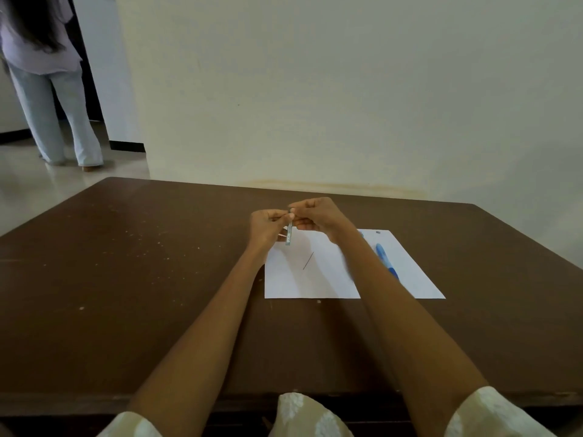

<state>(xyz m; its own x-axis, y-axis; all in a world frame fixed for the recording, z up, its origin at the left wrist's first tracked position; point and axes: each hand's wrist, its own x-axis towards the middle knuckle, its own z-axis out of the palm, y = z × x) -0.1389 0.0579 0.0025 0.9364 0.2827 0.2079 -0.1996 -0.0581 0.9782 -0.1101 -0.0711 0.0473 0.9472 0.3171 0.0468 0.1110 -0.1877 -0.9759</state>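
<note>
My left hand (268,225) and my right hand (318,216) meet above the far left corner of a white paper sheet (331,279). Between them hangs a small clear lead tube (289,234), upright. The left hand's fingers pinch the tube near its upper part. My right hand's fingertips pinch its top end. A thin dark pencil lead (308,260) lies loose on the paper below the hands. A blue mechanical pencil (385,259) lies on the paper to the right, partly hidden by my right forearm.
The paper rests on a brown wooden table (126,279) that stands against a cream wall. A tiny dark piece (378,232) sits near the paper's far right corner. A person (47,74) stands at the far left by a doorway.
</note>
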